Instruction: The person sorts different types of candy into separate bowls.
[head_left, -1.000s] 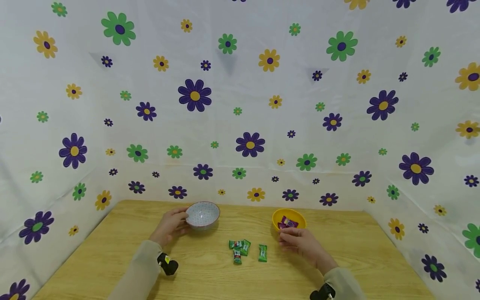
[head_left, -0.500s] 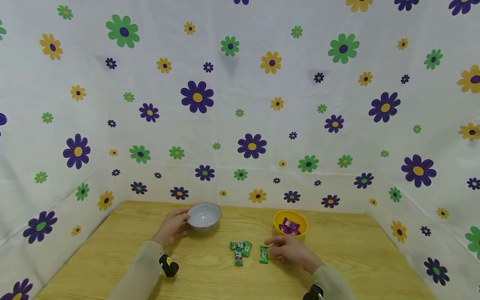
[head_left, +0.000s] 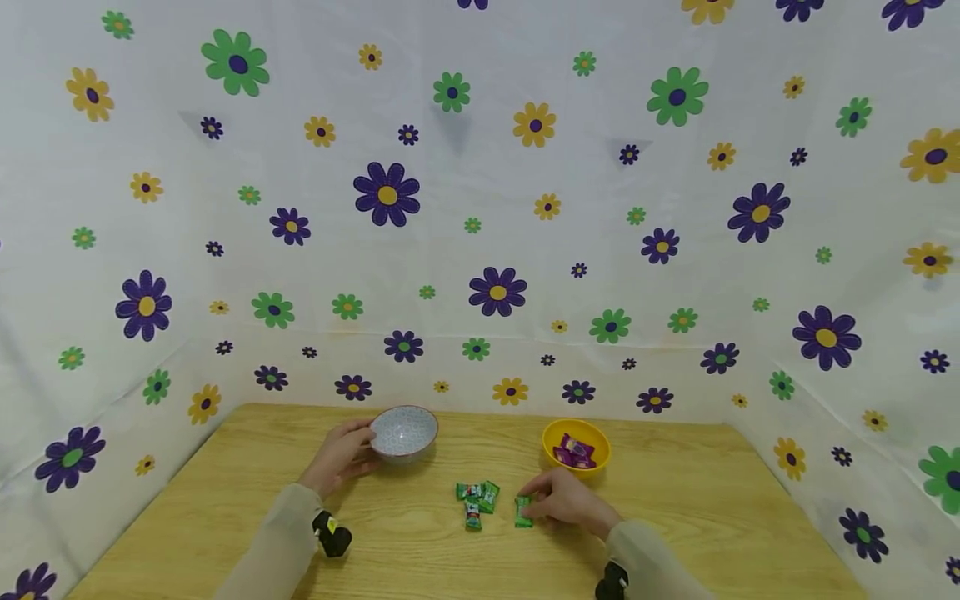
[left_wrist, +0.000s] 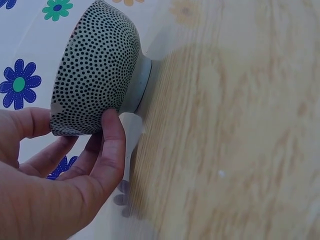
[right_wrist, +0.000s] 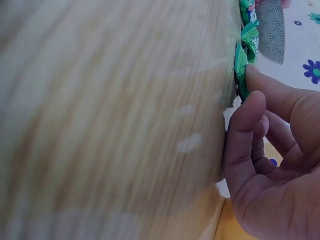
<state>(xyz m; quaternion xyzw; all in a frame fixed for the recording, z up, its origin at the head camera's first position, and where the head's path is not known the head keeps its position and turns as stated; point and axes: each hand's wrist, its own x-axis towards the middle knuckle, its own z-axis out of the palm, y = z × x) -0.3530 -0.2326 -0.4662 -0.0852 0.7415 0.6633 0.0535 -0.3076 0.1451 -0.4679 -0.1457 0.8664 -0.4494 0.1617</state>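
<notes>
My left hand [head_left: 341, 458] holds the side of a patterned bowl [head_left: 405, 433] with a red rim, which stands upright on the wooden table. In the left wrist view, fingers lie at the rim and outer wall of the dotted bowl [left_wrist: 97, 70]. My right hand [head_left: 566, 500] is low over a green-wrapped candy [head_left: 522, 518]. Seen from the right wrist, one fingertip touches that candy [right_wrist: 240, 72] and another is close to its near end, with the candy lying on the table. Several more green candies [head_left: 473, 512] lie together to its left.
A yellow bowl [head_left: 550, 433] holding purple-wrapped candies [head_left: 576, 450] stands behind my right hand. The wooden table [head_left: 420, 550] runs back to a white flower-print cloth [head_left: 465, 258], which also hangs at both sides.
My right hand has moved from beside the yellow bowl down and left to the single green candy. My left hand has stayed at the patterned bowl.
</notes>
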